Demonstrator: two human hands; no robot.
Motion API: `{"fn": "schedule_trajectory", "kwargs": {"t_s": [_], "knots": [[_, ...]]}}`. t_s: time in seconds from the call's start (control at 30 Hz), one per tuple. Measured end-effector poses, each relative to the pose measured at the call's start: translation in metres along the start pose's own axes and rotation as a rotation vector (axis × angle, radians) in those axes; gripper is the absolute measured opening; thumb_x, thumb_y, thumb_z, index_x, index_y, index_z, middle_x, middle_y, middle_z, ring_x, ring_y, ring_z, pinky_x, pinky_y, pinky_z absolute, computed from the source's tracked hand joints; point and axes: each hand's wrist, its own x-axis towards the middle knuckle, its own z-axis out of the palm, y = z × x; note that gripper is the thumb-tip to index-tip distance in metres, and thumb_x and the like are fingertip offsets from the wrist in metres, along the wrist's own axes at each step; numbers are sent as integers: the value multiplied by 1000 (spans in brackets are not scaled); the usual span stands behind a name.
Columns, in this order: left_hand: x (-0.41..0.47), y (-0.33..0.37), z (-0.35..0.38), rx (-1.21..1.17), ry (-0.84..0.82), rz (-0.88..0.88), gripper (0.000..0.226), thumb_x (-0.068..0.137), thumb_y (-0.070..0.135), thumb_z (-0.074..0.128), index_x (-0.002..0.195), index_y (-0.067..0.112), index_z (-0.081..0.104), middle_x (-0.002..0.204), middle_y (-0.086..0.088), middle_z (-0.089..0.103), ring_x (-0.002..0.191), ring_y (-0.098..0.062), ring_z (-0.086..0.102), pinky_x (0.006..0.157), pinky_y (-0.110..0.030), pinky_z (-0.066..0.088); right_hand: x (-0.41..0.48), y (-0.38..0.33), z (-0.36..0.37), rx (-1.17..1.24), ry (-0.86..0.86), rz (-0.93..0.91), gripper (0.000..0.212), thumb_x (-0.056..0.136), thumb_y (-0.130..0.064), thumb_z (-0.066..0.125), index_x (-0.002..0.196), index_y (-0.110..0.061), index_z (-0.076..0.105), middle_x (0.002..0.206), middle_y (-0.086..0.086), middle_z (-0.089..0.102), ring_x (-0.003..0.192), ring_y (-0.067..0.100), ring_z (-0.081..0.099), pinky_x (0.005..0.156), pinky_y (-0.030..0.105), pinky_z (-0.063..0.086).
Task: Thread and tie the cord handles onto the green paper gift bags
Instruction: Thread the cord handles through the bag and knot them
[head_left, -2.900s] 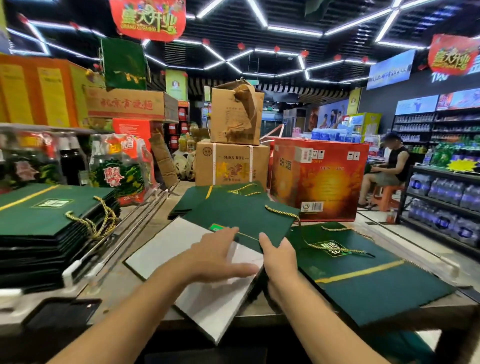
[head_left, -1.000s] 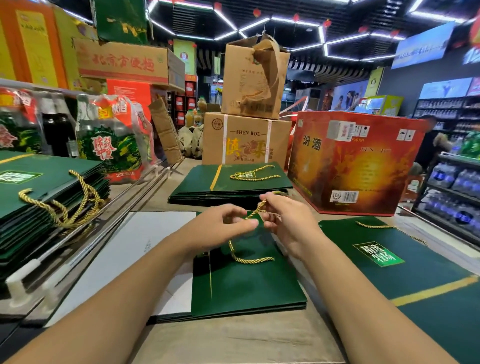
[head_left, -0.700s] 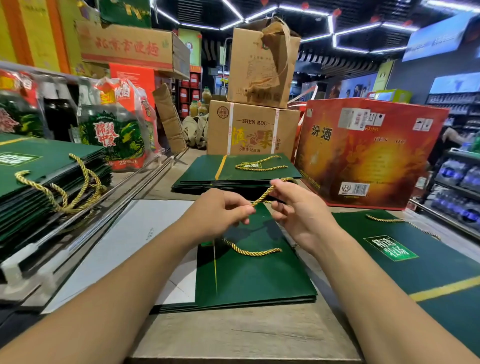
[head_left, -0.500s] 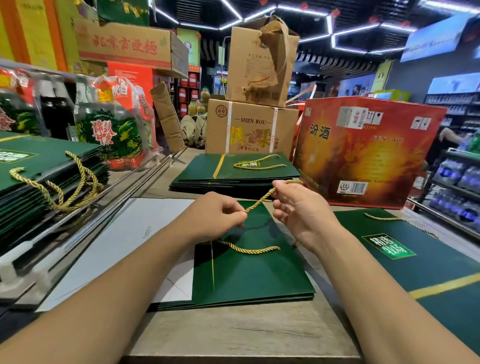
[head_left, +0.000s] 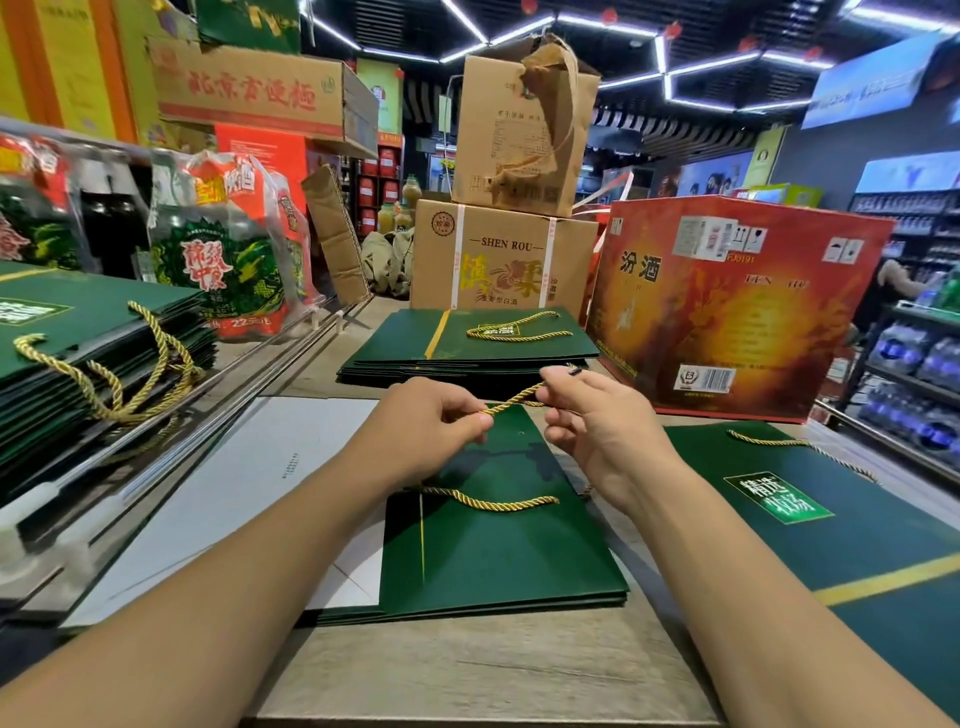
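A flat green paper gift bag (head_left: 498, 545) lies on the wooden counter in front of me, top of a thin pile. A gold twisted cord (head_left: 511, 402) is stretched above its far edge between my hands. My left hand (head_left: 426, 421) pinches one part of the cord, and my right hand (head_left: 587, 415) pinches it near its dark tip. The cord's slack curves across the bag (head_left: 488, 501). A small hole shows in the bag near its top edge.
Stacks of green bags with gold handles sit at far centre (head_left: 467, 348) and left (head_left: 88, 343). Another green bag (head_left: 831, 530) lies at right. A white sheet (head_left: 234, 483) lies at left. Cardboard boxes (head_left: 504, 254) and a red box (head_left: 727, 306) stand behind.
Earlier my hands lay on a bag beside the white sheet. They have since taken up the gold cord and drawn it taut above the bag, the right hand lifting slightly.
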Motion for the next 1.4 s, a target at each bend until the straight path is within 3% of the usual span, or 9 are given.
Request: {"fn": "schedule_trajectory", "kwargs": {"t_s": [0.17, 0.3, 0.4, 0.5, 0.63, 0.83, 1.03, 1.23, 1.4], "knots": [[1, 6, 5, -176, 68, 30, 54, 87, 45, 75, 135, 26, 60, 116, 16, 71, 110, 2, 64, 102, -27, 48, -8, 5, 8, -161, -172, 36, 14, 94, -22, 71, 100, -14, 81, 87, -3, 72, 65, 9, 49, 56, 22, 39], [0, 12, 7, -466, -27, -9, 26, 95, 20, 69, 121, 22, 68, 97, 4, 76, 78, -8, 67, 74, -27, 57, -8, 6, 11, -163, -212, 59, 22, 97, -20, 67, 115, -17, 79, 83, -8, 66, 63, 8, 42, 53, 20, 36], [1, 10, 7, -533, 20, -110, 17, 98, 12, 63, 110, 21, 71, 84, 0, 75, 63, -15, 47, 55, -24, 37, -6, 6, 11, -143, -199, 77, 23, 97, -21, 67, 117, -18, 78, 69, -12, 58, 61, 9, 39, 50, 21, 33], [2, 8, 5, -510, 40, -180, 11, 98, 20, 63, 102, 23, 72, 86, 6, 74, 60, -3, 52, 60, -25, 38, -6, 5, 10, -81, -171, 79, 22, 96, -17, 68, 116, -14, 77, 64, -11, 58, 59, 10, 39, 48, 21, 32], [-2, 11, 6, -472, -8, -138, 18, 93, 38, 70, 107, 26, 72, 93, 9, 74, 80, -2, 65, 70, -21, 50, -9, 6, 11, -65, -189, 70, 18, 94, -7, 67, 110, -9, 76, 75, -3, 67, 58, 8, 52, 52, 20, 39], [-1, 11, 6, -459, -2, -109, 11, 96, 15, 67, 104, 18, 75, 76, 8, 72, 65, -8, 63, 59, -20, 50, -8, 7, 7, -149, -135, 44, 13, 91, -10, 73, 103, -6, 75, 86, 8, 76, 62, 11, 63, 53, 22, 44], [1, 4, 7, -365, 53, -184, 9, 94, 20, 69, 91, 22, 78, 84, 8, 77, 90, -9, 69, 83, -25, 52, -2, 2, 2, -282, 93, -4, 17, 100, -19, 64, 101, -5, 74, 83, 6, 77, 61, 14, 58, 51, 23, 43], [0, 1, 7, -361, 74, -237, 6, 91, 20, 73, 88, 19, 78, 86, 5, 76, 88, -11, 69, 73, -22, 51, 23, -6, 3, -1210, 87, 117, 30, 99, -18, 53, 77, -1, 63, 71, 13, 60, 65, 24, 50, 51, 24, 34], [1, -1, 9, -325, 67, -247, 3, 88, 19, 75, 87, 20, 77, 87, 4, 75, 87, -12, 69, 72, -24, 51, 39, -7, 16, -1353, 45, 190, 27, 101, -28, 59, 86, -5, 61, 73, 4, 57, 62, 17, 51, 51, 26, 38]]}}
